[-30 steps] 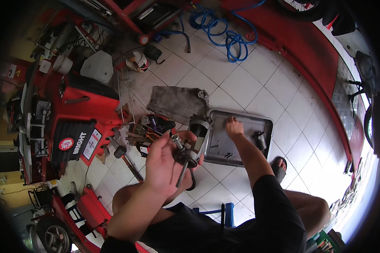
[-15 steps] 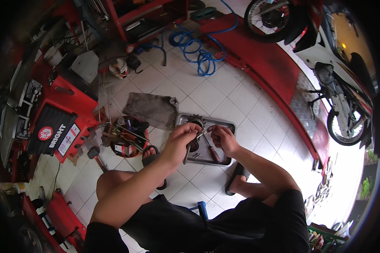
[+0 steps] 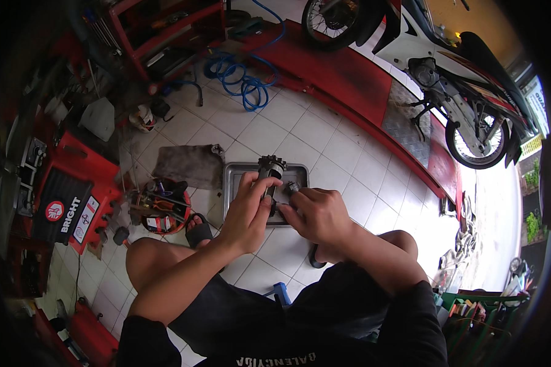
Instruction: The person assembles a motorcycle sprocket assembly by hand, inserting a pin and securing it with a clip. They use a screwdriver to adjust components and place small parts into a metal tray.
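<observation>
Pale tiled floor (image 3: 343, 168), on which we record a grey metal tray (image 3: 227, 189), a dark mat (image 3: 187, 165) beyond its left corner, and a round tool basin (image 3: 162, 211) nearer on the left. Across the far side we list a blue hose (image 3: 242, 79), loosely coiled, and a red ramp (image 3: 349, 79) with a motorcycle (image 3: 425, 73) beyond it. Of the hands, we enter the left hand (image 3: 251, 214) as closed around a toothed part (image 3: 272, 163), held above the tray, toothed end uppermost. We enter the right hand (image 3: 320, 214) as half curled, thumb toward the part's lower end; a small metal piece (image 3: 292, 186) shows just past its knuckles, and whether its fingers grip anything we cannot tell.
</observation>
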`<state>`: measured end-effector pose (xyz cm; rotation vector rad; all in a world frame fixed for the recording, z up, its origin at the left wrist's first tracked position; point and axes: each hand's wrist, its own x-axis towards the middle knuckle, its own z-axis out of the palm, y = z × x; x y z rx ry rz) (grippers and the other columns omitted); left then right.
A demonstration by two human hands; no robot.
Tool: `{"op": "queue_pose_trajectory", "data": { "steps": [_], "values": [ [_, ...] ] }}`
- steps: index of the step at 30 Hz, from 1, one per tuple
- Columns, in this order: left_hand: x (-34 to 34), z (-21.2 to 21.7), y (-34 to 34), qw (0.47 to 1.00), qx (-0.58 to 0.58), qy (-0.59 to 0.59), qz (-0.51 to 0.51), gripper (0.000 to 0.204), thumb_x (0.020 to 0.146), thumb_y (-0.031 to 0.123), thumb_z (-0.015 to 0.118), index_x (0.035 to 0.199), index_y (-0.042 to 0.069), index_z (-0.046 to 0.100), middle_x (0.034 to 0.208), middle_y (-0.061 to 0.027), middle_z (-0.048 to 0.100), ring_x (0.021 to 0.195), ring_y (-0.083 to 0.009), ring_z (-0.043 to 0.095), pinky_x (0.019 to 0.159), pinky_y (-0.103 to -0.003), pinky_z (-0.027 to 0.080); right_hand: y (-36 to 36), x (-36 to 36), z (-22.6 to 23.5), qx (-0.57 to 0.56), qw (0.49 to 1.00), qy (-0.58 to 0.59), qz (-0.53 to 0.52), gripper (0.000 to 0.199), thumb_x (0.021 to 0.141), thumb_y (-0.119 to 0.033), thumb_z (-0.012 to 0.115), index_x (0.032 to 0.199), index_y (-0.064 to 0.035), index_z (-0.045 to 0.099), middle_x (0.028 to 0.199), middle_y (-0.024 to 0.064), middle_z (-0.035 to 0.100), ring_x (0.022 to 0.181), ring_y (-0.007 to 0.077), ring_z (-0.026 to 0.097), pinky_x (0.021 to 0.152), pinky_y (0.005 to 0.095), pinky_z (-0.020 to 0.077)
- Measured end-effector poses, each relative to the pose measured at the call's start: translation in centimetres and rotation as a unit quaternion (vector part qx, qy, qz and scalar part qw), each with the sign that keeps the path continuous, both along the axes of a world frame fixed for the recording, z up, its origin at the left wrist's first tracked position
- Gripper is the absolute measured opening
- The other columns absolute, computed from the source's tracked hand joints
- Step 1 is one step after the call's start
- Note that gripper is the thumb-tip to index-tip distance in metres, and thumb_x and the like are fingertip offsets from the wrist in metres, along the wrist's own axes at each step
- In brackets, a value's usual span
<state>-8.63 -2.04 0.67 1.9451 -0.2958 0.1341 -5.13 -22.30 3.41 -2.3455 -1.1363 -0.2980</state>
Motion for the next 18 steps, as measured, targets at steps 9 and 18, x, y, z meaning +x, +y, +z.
{"op": "queue_pose_trajectory", "data": {
  "steps": [9, 18],
  "values": [
    [0.7, -1.3, 0.1, 1.0, 0.012, -0.019, -0.002, 0.034, 0.098, 0.008, 0.045, 0.13, 0.009, 0.057, 0.119, -0.015, 0.05, 0.1, -0.0297, 0.056, 0.088, -0.036, 0.046, -0.4, 0.8, -1.8, -0.017, 0.999, -0.025, 0.015, 0.029, 0.084, -0.019, 0.079, 0.101, -0.0013, 0.064, 0.072, 0.0065, 0.065, 0.061, 0.026, 0.068, 0.052, 0.0354, 0.0533],
    [1.1, -0.6, 0.0, 0.999, 0.022, 0.034, -0.014, 0.035, 0.097, 0.006, 0.045, 0.13, 0.009, 0.057, 0.119, -0.0142, 0.05, 0.099, -0.0292, 0.057, 0.086, -0.038, 0.047, -0.2, 1.7, -1.8, 0.034, 0.998, -0.047, 0.026, 0.028, 0.087, -0.024, 0.077, 0.101, -0.0047, 0.063, 0.068, 0.0052, 0.065, 0.058, 0.025, 0.067, 0.049, 0.0364, 0.0513]
  ]
}}
